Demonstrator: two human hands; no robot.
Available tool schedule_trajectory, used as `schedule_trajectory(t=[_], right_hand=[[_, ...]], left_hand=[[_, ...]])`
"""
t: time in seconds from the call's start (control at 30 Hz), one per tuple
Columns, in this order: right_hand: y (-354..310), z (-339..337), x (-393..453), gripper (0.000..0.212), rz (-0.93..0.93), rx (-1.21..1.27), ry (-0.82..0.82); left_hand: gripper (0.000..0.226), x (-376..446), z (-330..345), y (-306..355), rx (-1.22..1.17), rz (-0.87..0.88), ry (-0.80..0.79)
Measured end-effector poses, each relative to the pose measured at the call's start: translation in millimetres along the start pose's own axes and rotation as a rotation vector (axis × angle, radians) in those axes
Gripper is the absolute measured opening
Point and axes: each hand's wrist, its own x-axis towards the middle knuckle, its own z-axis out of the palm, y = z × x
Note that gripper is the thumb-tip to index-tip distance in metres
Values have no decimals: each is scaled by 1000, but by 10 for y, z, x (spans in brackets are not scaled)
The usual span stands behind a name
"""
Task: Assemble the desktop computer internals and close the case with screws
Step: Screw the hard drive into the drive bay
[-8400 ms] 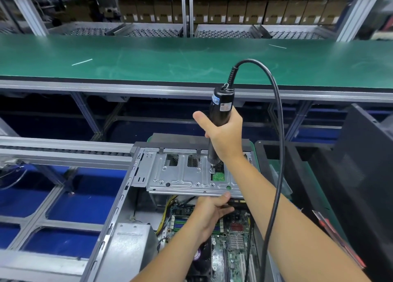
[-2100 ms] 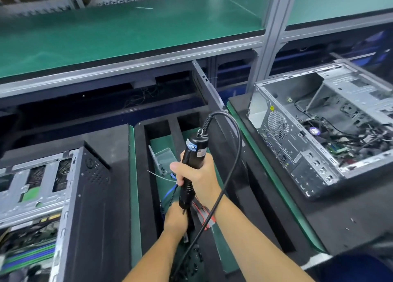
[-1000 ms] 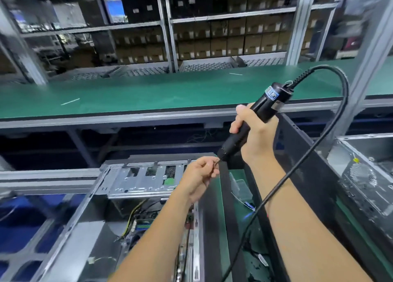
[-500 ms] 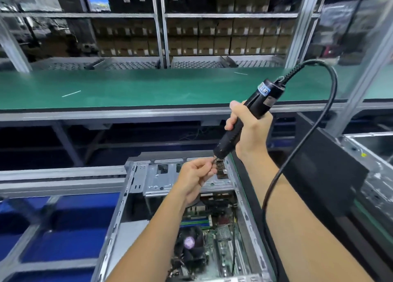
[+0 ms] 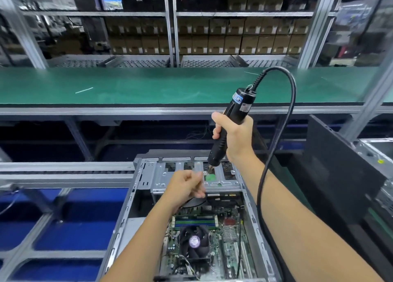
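An open grey computer case [image 5: 127, 211] lies in front of me, with the motherboard [image 5: 230, 234] and CPU fan [image 5: 194, 241] showing inside. A silver drive cage [image 5: 160, 176] spans the case's far end. My right hand [image 5: 235, 138] grips a black electric screwdriver [image 5: 240, 104], tilted, its bit tip just above the cage next to a green patch [image 5: 210, 177]. My left hand [image 5: 186, 188] hovers over the cage left of the bit, blurred, with its fingers curled. I cannot see whether it holds anything.
The screwdriver's black cable [image 5: 291, 103] loops over my right forearm. A black side panel [image 5: 331, 167] stands on edge to the right, with another open case [image 5: 375, 152] beyond it. A green conveyor belt [image 5: 148, 86] runs behind, blue bins [image 5: 80, 226] at left.
My left hand has left the screwdriver's bit tip and drawn back down-left. The screwdriver has swung more upright and its bit has come down over the drive cage.
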Motion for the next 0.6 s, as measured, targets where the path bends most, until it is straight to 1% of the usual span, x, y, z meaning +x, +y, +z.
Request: schedule_trajectory(t=[0.03, 0.07, 0.13, 0.17, 0.2, 0.23, 0.3, 0.33, 0.4, 0.47, 0.53, 0.6], right_hand=[[31, 1, 18, 28, -1, -23, -14], [66, 0, 30, 28, -1, -46, -26], [135, 3, 42, 27, -2, -85, -45], [174, 6, 38, 27, -1, -100, -55], [215, 9, 36, 27, 3, -108, -64], [256, 10, 32, 28, 13, -105, -74], [330, 5, 37, 31, 35, -96, -90], [364, -2, 44, 32, 42, -104, -97], [430, -26, 62, 33, 52, -129, -103], [499, -56, 61, 33, 61, -140, -111], [553, -77, 47, 31, 65, -152, -122], [594, -90, 34, 29, 75, -160, -127]], left_hand=[[43, -32, -64, -35, 77, -100, -50], [46, -68, -100, -67, 193, -232, -154], [46, -90, -78, -167, 415, -458, -411], [48, -66, -27, -222, 431, -524, -466], [54, -36, 37, -267, 360, -561, -437], [64, 2, 96, -316, 220, -577, -341], [86, 81, 180, -403, -88, -533, -132], [86, 113, 211, -435, -217, -513, -80], [66, 166, 297, -486, -425, -486, -35], [41, 197, 359, -530, -542, -469, 13], [26, 217, 374, -574, -571, -450, 56], [14, 226, 370, -600, -563, -433, 64]])
